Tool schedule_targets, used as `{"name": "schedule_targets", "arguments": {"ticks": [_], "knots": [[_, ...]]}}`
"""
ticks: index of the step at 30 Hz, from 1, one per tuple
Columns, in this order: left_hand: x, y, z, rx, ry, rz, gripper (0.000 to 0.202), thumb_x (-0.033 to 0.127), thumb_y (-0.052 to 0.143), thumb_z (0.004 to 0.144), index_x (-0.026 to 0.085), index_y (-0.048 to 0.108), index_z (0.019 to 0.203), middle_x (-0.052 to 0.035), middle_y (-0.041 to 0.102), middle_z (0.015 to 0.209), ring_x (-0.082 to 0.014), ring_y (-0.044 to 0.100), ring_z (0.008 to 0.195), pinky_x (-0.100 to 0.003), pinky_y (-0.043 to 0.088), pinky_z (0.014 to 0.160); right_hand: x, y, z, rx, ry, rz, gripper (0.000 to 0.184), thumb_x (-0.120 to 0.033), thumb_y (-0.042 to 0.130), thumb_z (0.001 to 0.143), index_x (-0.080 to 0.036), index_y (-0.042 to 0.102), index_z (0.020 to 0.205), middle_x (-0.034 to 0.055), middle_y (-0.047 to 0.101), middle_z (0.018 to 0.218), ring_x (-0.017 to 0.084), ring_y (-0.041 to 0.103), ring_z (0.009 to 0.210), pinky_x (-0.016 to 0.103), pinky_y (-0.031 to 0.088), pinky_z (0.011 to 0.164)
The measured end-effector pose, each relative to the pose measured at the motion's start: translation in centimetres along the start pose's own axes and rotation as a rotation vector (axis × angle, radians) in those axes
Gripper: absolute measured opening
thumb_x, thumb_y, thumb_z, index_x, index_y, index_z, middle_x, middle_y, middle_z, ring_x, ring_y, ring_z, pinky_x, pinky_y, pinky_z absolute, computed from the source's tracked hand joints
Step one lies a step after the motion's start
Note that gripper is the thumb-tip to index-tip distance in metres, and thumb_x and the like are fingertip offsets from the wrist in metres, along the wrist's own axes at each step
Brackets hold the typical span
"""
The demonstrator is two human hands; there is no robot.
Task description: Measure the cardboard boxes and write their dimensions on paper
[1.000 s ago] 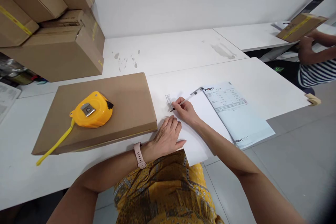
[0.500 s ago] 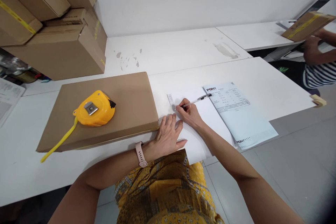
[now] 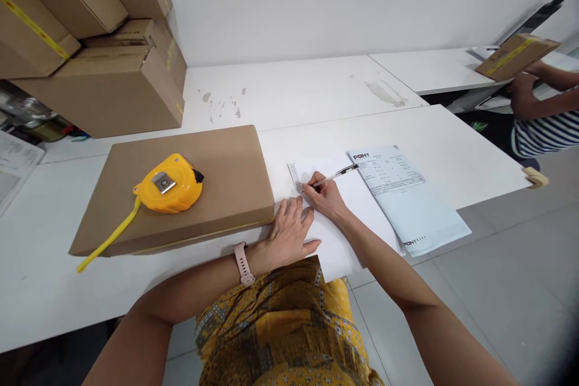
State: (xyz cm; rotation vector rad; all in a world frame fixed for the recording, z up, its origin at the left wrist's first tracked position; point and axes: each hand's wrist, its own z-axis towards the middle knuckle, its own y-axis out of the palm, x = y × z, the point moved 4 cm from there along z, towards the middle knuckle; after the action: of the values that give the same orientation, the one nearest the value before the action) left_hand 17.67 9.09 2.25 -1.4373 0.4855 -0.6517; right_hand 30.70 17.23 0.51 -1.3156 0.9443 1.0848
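My right hand [image 3: 324, 196] is closed around a clear pen with a black end [image 3: 337, 175], its tip by the lower end of a narrow printed strip [image 3: 295, 176]. Under that hand lies a white sheet of paper [image 3: 357, 211]. My left hand [image 3: 292, 232] rests flat with fingers stretched out, over the sheet's left edge and beside the corner of a flat cardboard box [image 3: 221, 175]. On top of the box sits a yellow tape measure [image 3: 169, 184] with a yellow strap. A printed PONY form [image 3: 407, 199] lies to the right of the sheet.
Stacked cardboard boxes [image 3: 113, 90] stand at the back left of the white table [image 3: 312, 90]. Printed papers [image 3: 15, 163] lie at the far left. At the right, a person in a striped top [image 3: 543, 132] holds a taped carton [image 3: 515, 57].
The view has shifted slightly, so the box and tape measure appear a little further right and the form further left. Both hands keep nearly the same places, the pen still gripped.
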Motion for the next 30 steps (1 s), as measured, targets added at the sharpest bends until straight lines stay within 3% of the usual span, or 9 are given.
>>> {"name": "schedule_targets", "arguments": {"ticks": [7, 30], "knots": [[-0.07, 0.39, -0.08, 0.013, -0.002, 0.037, 0.075, 0.064, 0.057, 0.089, 0.008, 0.051, 0.138, -0.0269, 0.048, 0.148, -0.0421, 0.041, 0.138, -0.055, 0.02, 0.117, 0.01, 0.04, 0.06, -0.003, -0.007, -0.006, 0.026, -0.038, 0.065, 0.083, -0.022, 0.049, 0.071, -0.0068, 0.042, 0.058, 0.01, 0.037, 0.054, 0.027, 0.029, 0.052], [-0.06, 0.16, -0.08, 0.01, 0.003, 0.049, 0.074, 0.064, 0.056, 0.089, 0.007, 0.052, 0.137, -0.028, 0.049, 0.146, -0.0423, 0.043, 0.136, -0.055, 0.022, 0.116, 0.11, 0.09, 0.07, -0.007, -0.002, -0.045, 0.02, -0.031, 0.063, 0.082, -0.022, 0.049, 0.071, -0.0067, 0.043, 0.056, 0.011, 0.039, 0.054, 0.027, 0.03, 0.052]]}}
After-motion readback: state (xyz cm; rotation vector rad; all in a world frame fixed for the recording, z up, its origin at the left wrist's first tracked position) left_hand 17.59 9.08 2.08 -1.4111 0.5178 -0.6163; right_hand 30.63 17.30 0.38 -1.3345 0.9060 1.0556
